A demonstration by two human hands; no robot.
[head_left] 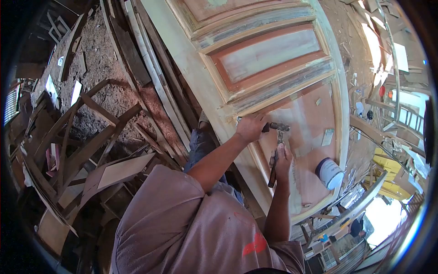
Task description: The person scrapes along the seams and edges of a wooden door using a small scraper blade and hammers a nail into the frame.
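Note:
A panelled door (315,137) with pale filler and reddish-brown wood lies in front of me. My left hand (251,128) is closed near the door's left edge around a tool that looks like a chisel; only its dark end (265,128) shows, and the fingers hide the rest. In my right hand (284,157) is a hammer (280,127), its head at or very close to that dark end. The hammer's handle slants down past my fingers over the lower panel. A white tub (330,173) with a dark band stands on this panel, right of my right hand.
A small pale block (327,137) lies on the door above the tub. Long boards (157,77) run along the door's left side. Broken wooden frames (91,123) crowd the left, over ground strewn with shavings. Yellow items (388,173) and a person (357,227) are at the right.

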